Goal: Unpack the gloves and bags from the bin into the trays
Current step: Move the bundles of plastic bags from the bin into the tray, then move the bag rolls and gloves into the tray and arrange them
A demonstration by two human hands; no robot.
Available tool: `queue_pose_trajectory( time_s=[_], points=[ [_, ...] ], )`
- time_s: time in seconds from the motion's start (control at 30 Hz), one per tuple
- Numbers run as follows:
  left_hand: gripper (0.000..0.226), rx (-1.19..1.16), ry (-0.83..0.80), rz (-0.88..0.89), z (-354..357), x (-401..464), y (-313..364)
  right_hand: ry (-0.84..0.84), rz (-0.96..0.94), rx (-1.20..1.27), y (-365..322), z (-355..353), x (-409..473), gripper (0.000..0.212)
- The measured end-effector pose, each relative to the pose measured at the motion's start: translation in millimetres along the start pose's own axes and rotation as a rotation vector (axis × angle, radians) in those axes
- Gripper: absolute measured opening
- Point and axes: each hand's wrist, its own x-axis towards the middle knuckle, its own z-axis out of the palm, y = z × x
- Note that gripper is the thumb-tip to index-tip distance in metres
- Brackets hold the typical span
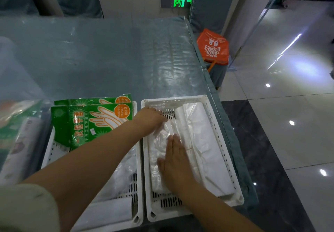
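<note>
Glossy floor tiles flank a table under wrinkled clear film, where two white perforated trays sit side by side. Both hands press flat, fingers extended and gripping nothing, on a clear-wrapped pack of bags (159,152) in the right tray (213,108): left hand (151,119) on its far end, right hand (173,161) on its middle. Just right of the right hand lies a folded white bag bundle (204,145). These packs look light, soft and slippery, so pinching an edge likely suits best. Left of the left hand, stiff glossy green glove packets (90,121) overlap in the left tray (137,212).
</note>
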Motion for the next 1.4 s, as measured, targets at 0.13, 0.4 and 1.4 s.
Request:
queue_pose_trajectory(
  time_s=[0.13,0.4,1.4],
  points=[
    [0.040,0.027,0.093,-0.032,-13.6,-11.8,-2.8,0.015,0.037,0.037,-3.2,-7.9,3.9,0.077],
    [0.035,0.051,0.265,-0.135,-123.5,-97.5,-59.2,0.216,-0.191,-0.120,-77.4,-80.9,35.1,0.054],
    [0.030,0.040,0.270,-0.482,-65.5,-543.7,-351.2,-0.376,-0.523,-0.661,-548.2,84.2,113.6,0.021]
  ],
)
